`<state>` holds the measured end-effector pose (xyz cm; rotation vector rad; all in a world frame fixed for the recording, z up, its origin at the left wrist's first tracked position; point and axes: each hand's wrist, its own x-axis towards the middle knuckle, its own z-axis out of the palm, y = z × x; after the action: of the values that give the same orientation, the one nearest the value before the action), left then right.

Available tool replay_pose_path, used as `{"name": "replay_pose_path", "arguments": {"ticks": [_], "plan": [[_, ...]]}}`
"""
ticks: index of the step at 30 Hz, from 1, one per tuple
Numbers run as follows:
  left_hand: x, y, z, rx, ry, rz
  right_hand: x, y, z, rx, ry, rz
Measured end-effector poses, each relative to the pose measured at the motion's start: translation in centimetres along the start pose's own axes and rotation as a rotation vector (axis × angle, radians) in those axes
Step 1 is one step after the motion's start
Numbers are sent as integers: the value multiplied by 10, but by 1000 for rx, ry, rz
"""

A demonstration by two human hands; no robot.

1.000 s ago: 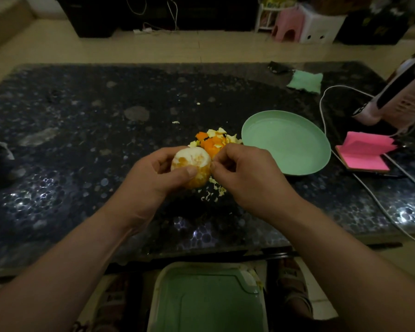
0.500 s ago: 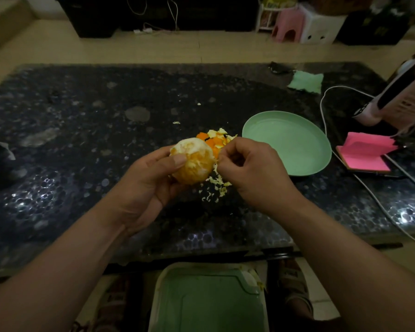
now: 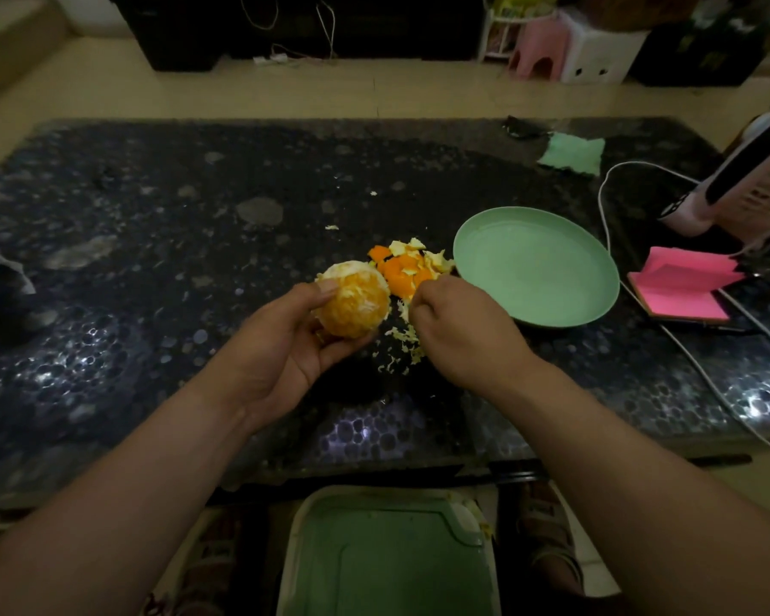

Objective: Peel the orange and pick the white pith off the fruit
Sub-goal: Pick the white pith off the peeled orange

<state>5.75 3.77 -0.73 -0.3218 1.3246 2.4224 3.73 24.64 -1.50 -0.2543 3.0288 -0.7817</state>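
Orange [image 3: 352, 300]: held above the tabletop [image 3: 152, 269] in the left hand [image 3: 285, 349], thumb across the top, fingers cupped beneath. The rind is off. Pale pith shows on the upper crown and in thin streaks across the exposed face.

Right hand [image 3: 459, 331]: just right of the fruit and apart from it, fingers curled inward above the pith scraps [image 3: 396, 349]. Whether a strand is pinched between them cannot be told.

Peel [image 3: 407, 264]: heaped on the tabletop between the orange and the plate [image 3: 596, 304], which holds nothing visible. A bin [image 3: 387, 566] stands below the near edge.

Assessment: peeling complete; pith picking in progress, well advanced.

Recommendations for the step in hand:
- Turn the fruit in the left hand so the white crown faces the picking hand.
- Lift each strand at a loose end with a fingernail and draw it along the segment, not across, so the membrane does not tear.
- Keep the left hand's hold light; pressure risks juice loss.
- Drop scraps onto the existing pile, keeping the plate clean.
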Motion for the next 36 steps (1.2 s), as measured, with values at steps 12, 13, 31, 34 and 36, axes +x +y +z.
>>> {"name": "replay_pose_path", "arguments": {"ticks": [12,13,31,34,36], "plan": [[6,-7,-5,39,-7,-36,-9,-4,-12,93,60,-6],[6,-6,-5,41,-14,-37,-10,-6,-15,229,29,13],[2,-5,4,258,-48,92,-21,-7,-28,331,-10,10],[2,-8,6,247,-41,105,-23,-9,-25,303,40,-9],[2,-9,5,248,-54,105,-24,-10,-24,293,67,-24]]}}
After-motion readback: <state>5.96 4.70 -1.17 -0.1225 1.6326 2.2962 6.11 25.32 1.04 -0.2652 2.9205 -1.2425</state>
